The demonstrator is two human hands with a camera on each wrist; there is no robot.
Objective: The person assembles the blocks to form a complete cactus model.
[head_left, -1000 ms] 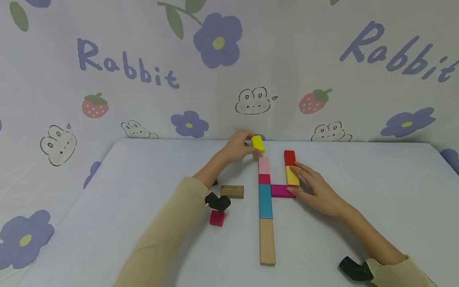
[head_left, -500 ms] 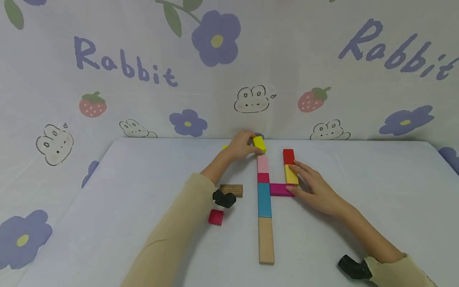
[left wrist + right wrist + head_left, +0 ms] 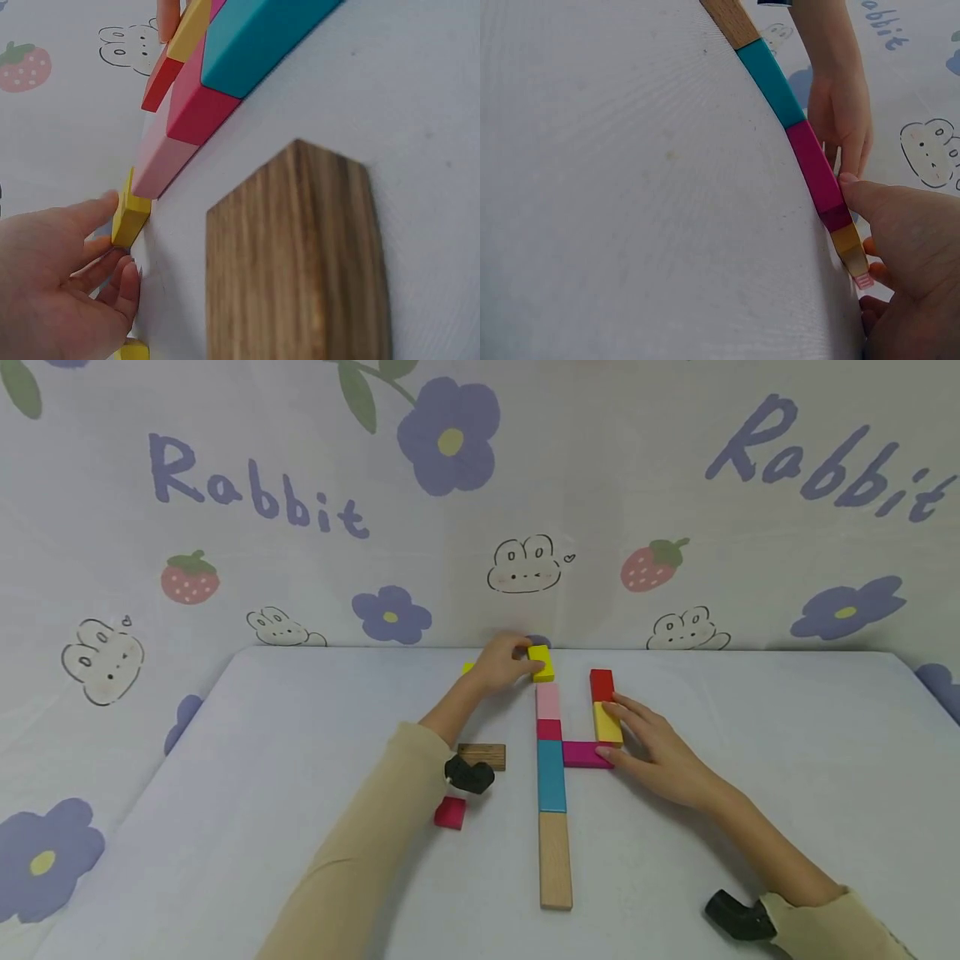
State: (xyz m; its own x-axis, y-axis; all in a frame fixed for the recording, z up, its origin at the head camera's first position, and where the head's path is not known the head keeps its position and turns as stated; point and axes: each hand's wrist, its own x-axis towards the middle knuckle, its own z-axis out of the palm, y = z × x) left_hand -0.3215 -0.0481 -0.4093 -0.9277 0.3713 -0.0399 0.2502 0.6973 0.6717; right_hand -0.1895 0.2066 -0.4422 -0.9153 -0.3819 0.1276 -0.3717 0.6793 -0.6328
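At the far end of a row of blocks, my left hand (image 3: 504,663) pinches a yellow block (image 3: 542,664) between thumb and fingers. Just nearer lies a pink block (image 3: 547,702), then a red-pink block (image 3: 549,729), a blue block (image 3: 551,777) and a light wooden block (image 3: 555,860). A magenta block (image 3: 583,754) sticks out rightward from beside the blue one. Beyond its right end lie a second yellow block (image 3: 607,727) and a red block (image 3: 602,685). My right hand (image 3: 663,756) touches these with fairly straight fingers: its thumb is on the magenta block, a fingertip on the yellow.
Left of the row, a dark-grained wooden block (image 3: 491,755) lies partly behind the left wrist's black camera mount (image 3: 469,775). A loose red block (image 3: 450,813) sits nearer. Another yellow block (image 3: 133,349) shows below the left hand. A printed cloth (image 3: 315,560) hangs behind the table.
The yellow block in my left hand has turned from a tilt to nearly in line with the row, and its thumb has shifted onto it. My right hand stays on its blocks.
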